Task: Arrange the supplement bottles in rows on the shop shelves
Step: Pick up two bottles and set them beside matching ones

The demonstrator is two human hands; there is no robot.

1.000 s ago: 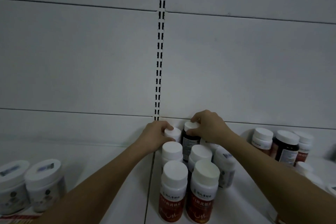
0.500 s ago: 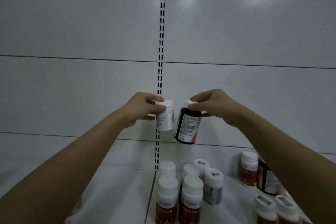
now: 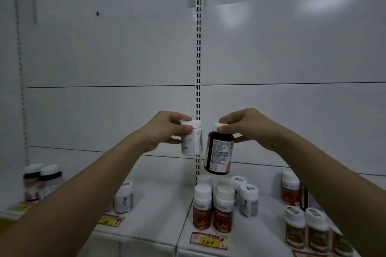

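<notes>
Shelf (image 3: 158, 210) below carries scattered stock: two red-labelled bottles (image 3: 213, 208) side by side at near centre, small white bottles (image 3: 247, 199) just behind them to the right, more red-labelled ones at far right, one white bottle (image 3: 123, 198) left of centre, two dark-banded jars (image 3: 42, 181) at far left. Price tags (image 3: 207, 241) along the near edge. Nothing between the hands and the back panel.

Left hand (image 3: 165, 131) holds a white bottle (image 3: 191, 139) in the air, fingers and thumb wrapped round cap and shoulder; long axis upright. Right hand (image 3: 248, 127) grips a dark bottle (image 3: 219, 152) by its white cap, fingertips pinched; body hangs down, base tipped slightly leftward, printed label facing the camera. The two bottles are just beside each other, above the centre cluster.

White panelled back wall, slotted upright (image 3: 198, 69) down the middle, dim light.
</notes>
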